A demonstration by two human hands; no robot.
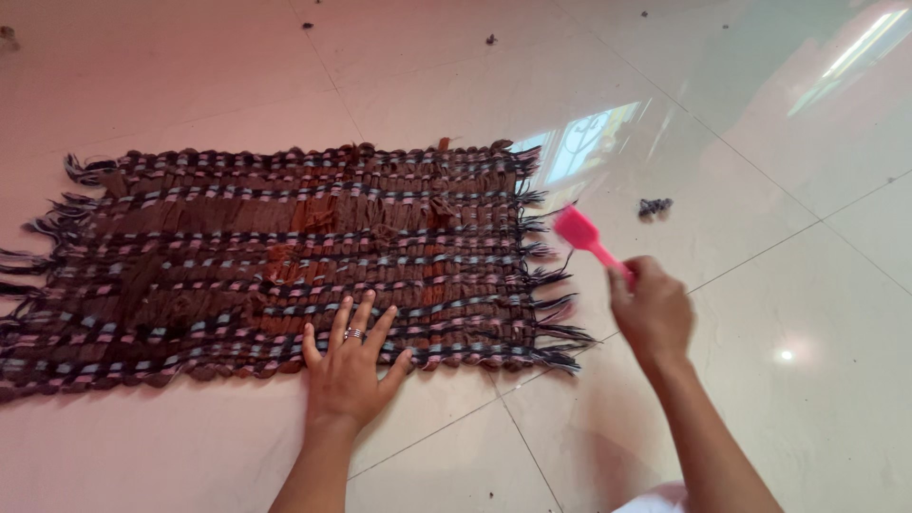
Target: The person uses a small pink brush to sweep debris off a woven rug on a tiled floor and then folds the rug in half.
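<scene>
Mat [285,266], woven from brown strips crossed by rows of pink, blue and black, lies flat on a glossy pale tiled floor [779,285], stretching from the left edge of the view to just right of centre, its long side running left to right. Nearest the viewer, two bare forearms come up from the bottom edge. The left hand [350,366] rests palm down on the near edge of the mat, fingers spread wide and flat, the fingertips on the weave and the heel of the hand on the bare tile just in front of it. A ring [354,333] sits on one of its middle fingers. The right hand [654,309] is raised just off the right end of the mat, over the floor, fingers curled shut around the handle of a bright pink brush [581,233]. The brush's flat head points up and to the left, close to the fringe [551,285], the loose dark tassels that stick out along the mat's right end; whether the head touches them cannot be told. A similar fringe frays out at the mat's far left end. Beyond the brush, a small dark clump of fluff [655,206] lies on the tile, well apart from the mat. Farther back, a bright window reflection [589,142] shines on the floor near the mat's far right corner, and a few tiny dark specks [491,40] dot the tiles near the top of the view.
</scene>
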